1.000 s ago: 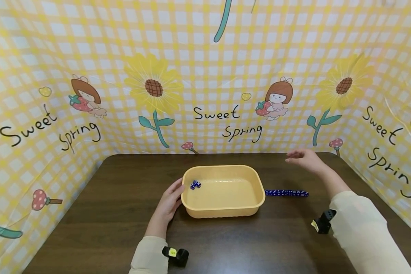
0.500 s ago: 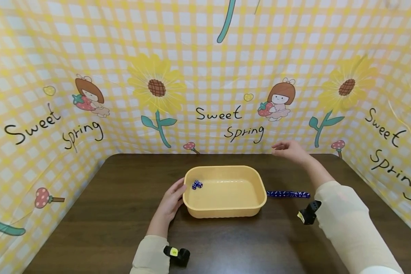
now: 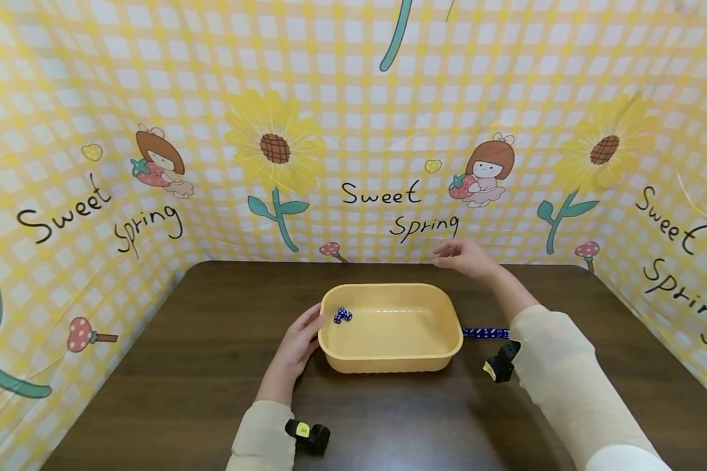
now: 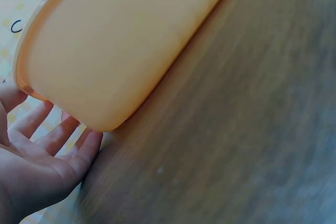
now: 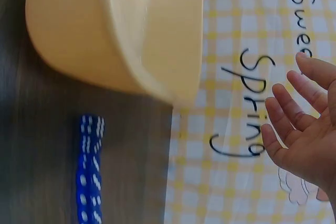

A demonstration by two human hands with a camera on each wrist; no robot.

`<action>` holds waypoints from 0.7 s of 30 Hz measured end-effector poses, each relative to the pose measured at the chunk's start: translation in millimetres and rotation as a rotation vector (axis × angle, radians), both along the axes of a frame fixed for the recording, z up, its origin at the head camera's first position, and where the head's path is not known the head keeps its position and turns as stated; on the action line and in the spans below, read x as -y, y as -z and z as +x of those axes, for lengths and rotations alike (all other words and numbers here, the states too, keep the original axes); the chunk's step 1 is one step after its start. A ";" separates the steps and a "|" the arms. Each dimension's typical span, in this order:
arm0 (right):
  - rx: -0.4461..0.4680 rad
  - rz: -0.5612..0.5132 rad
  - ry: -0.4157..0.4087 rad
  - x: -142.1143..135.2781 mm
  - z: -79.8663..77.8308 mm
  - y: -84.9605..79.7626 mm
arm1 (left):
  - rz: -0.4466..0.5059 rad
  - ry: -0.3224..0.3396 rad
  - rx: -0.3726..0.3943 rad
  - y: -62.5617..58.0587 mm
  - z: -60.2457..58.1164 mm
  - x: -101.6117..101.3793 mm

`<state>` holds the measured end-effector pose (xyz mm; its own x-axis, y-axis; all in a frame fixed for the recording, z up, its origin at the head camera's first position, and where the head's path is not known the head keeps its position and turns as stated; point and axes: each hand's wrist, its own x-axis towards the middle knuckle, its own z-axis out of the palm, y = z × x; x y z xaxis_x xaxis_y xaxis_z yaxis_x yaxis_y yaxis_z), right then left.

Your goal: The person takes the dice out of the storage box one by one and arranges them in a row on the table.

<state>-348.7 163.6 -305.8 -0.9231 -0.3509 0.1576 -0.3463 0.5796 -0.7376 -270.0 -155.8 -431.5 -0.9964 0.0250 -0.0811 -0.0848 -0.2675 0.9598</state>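
Note:
A yellow plastic tub (image 3: 391, 358) stands on the table with a few blue dice (image 3: 342, 315) in its left end. My left hand (image 3: 297, 343) touches the outside of the tub's left end; in the left wrist view its spread fingers (image 4: 59, 132) rest against the outer wall. Raised above the table behind the tub's far right corner is my right hand (image 3: 465, 257). The right wrist view shows that hand's fingers loosely bent, with nothing held. A row of blue dice with white pips (image 3: 486, 333) lies to the tub's right, partly hidden by my right sleeve.
The dark wooden table (image 3: 212, 366) ends at a yellow checked cloth backdrop (image 3: 365, 131) behind and at both sides. Black wrist cameras hang by both sleeves, the right camera (image 3: 503, 362) close to the dice row.
My right hand has moved left and slightly up, from above the far right of the table towards the tub. The left hand and the tub have stayed put.

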 end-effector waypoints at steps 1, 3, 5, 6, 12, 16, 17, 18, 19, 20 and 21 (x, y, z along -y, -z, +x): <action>-0.006 0.004 -0.004 3.8 -0.5 0.8 | -0.001 0.000 0.000 0.1 -0.2 0.0; -0.014 0.018 -0.005 10.7 -1.4 3.0 | -0.002 0.001 -0.002 0.2 -0.5 0.0; -0.008 -0.005 -0.026 17.7 -2.0 5.3 | -0.001 0.000 0.000 0.3 -0.4 -0.2; -0.007 -0.014 -0.037 21.0 -2.1 6.6 | 0.000 0.000 0.000 0.4 -0.3 -0.3; 0.011 -0.080 -0.081 40.3 -2.6 15.7 | 0.001 0.001 0.002 -0.6 -0.5 -0.8; 0.055 -0.135 -0.101 53.4 -2.1 24.6 | -0.002 0.001 0.004 -0.6 -0.7 -0.9; 0.065 -0.144 -0.105 56.8 -1.8 27.4 | -0.004 0.000 0.003 -0.5 -0.6 -1.0; 0.071 -0.155 -0.114 60.0 -1.7 30.5 | -0.002 -0.001 0.006 -0.2 -0.6 -0.9; 0.074 -0.161 -0.118 63.4 -1.4 33.4 | -0.004 -0.002 0.005 -0.2 -0.5 -0.8; 0.079 -0.177 -0.123 66.9 -1.5 36.7 | -0.005 -0.004 0.007 -0.1 -0.5 -0.9; 0.090 -0.190 -0.129 70.1 -0.9 39.6 | -0.007 -0.004 0.006 -0.1 -0.4 -1.0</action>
<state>-349.6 93.4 -345.5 -0.8859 -0.4384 0.1516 -0.3365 0.3827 -0.8604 -270.4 -154.8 -431.5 -0.9960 0.0208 -0.0871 -0.0895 -0.2610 0.9612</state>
